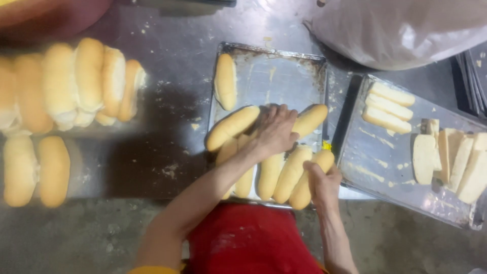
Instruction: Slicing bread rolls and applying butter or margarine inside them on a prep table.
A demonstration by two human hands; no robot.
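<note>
Golden-brown, long soft bread rolls (284,175) lie side by side on a scratched grey metal baking tray (276,71) under both hands. The left hand (276,129) lies palm-down with its fingers spread wide over two slanting rolls, one (231,127) poking out left of the fingertips, the other (310,119) out to their right. The right hand (322,182) has its fingers curled around the rightmost roll (309,177) of the row, gripping it near its middle. Beyond the left fingertips, well apart, a single roll (225,81) lies upright in the tray's far left corner. Right of the right hand's fingers a second metal tray (380,167) holds pale yellow rectangular slabs (388,106), what they are made of unclear. Far to the left of the left hand, more rolls (76,83) are heaped on the grey crumb-strewn table (167,157). A red apron (248,238) shows below the wrists.
</note>
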